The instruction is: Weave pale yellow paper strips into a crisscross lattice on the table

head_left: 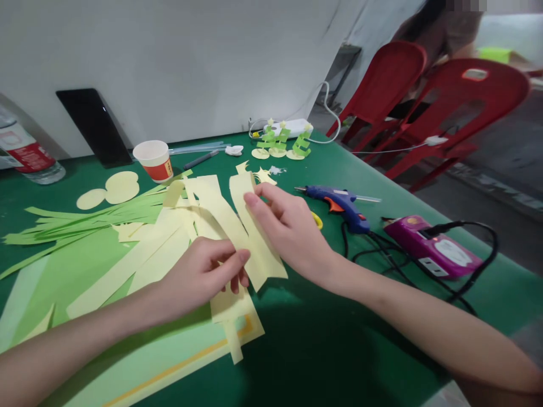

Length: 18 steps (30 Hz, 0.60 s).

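Observation:
My left hand (207,274) is closed in a pinch on the lower end of a pale yellow paper strip (224,223) on the green table (322,339). My right hand (288,226) rests on a wider yellow strip (261,254), fingers pressed together against it. More yellow strips (148,249) fan out to the left over light green sheets (76,271). Thin green paper strips (85,220) lie further left.
A blue glue gun (339,203) and a purple power strip (432,249) with black cables lie to the right. A paper cup (155,160), yellow paper discs (114,189), small green paper trees (280,141), a bottle (29,155) and a dark phone (95,127) stand at the back. Red chairs (445,102) stand beyond, a person behind them.

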### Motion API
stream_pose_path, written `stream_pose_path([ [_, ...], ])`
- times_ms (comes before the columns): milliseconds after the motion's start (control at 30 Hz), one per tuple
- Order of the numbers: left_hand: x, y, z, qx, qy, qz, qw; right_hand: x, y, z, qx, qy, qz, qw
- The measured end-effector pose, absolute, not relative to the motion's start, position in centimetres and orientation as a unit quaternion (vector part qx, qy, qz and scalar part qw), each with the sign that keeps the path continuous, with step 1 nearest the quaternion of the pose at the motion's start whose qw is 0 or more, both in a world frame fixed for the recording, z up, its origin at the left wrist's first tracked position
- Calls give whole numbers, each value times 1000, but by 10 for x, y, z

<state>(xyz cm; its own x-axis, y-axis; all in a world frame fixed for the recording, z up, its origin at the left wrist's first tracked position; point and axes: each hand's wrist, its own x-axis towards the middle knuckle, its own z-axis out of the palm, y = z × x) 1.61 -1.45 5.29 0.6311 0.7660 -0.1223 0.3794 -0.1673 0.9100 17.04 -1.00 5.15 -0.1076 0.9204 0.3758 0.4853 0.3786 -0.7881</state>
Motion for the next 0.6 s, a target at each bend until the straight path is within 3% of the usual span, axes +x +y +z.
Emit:
stream_pose_path([
  [267, 15, -15, 53, 712, 411, 267, 502, 172, -10, 52, -493, -726, 157, 453],
  [600, 14, -16, 53, 722, 350, 218, 555, 171, -8, 57, -497, -653, 295, 489],
])
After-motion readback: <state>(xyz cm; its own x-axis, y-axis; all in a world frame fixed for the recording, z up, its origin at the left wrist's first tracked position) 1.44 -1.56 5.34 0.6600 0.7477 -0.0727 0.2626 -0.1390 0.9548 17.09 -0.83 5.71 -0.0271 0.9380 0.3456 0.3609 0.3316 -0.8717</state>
